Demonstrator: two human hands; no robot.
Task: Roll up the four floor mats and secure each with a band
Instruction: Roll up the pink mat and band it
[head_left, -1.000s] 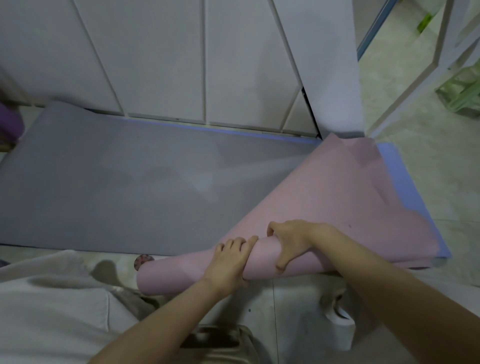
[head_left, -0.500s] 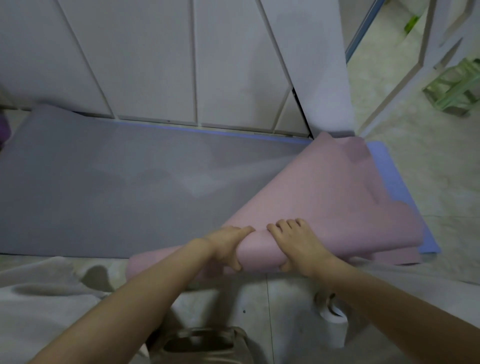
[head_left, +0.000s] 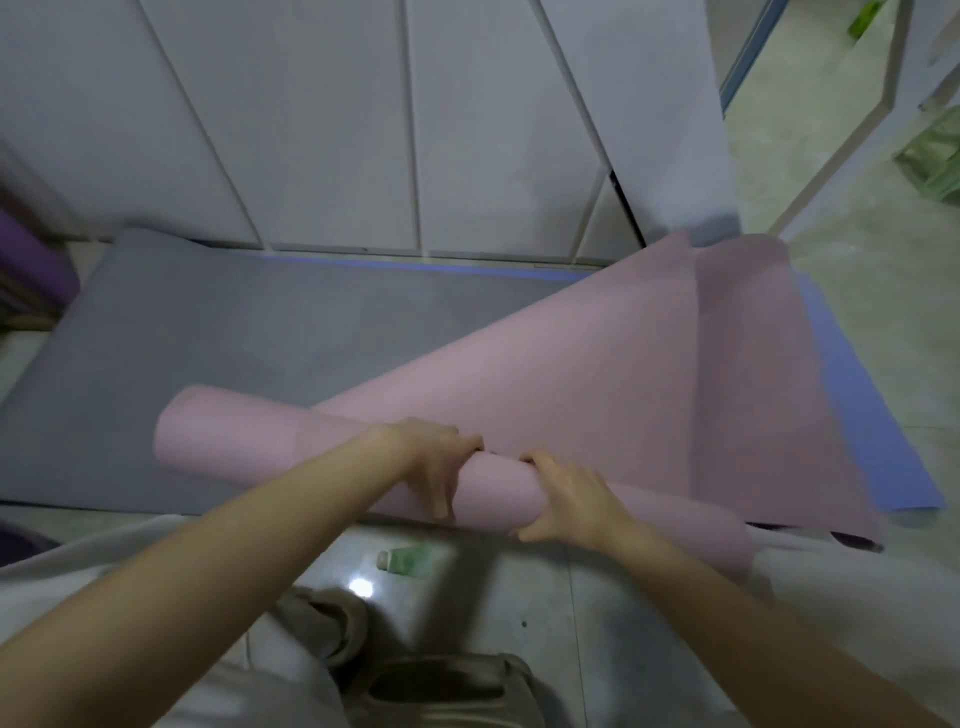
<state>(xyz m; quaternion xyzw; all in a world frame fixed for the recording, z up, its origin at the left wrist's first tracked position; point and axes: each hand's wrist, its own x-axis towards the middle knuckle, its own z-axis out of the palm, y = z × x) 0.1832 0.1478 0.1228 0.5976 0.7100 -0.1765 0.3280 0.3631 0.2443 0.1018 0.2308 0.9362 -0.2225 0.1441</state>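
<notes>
Currently: your left hand (head_left: 441, 462) and right hand (head_left: 566, 499) both curled round pink mat (head_left: 234, 441), side by side mid-roll. Roll lies skewed across near edge of grey mat (head_left: 208, 338); loose tail fans past its right end. Risk, my guess: skew cones roll, ends unsupported, layers slacken before banding.

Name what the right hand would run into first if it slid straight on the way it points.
Most likely the left hand. The right hand grips the rolled pink mat and points up-left along it, where the left hand grips the same roll just ahead.
</notes>
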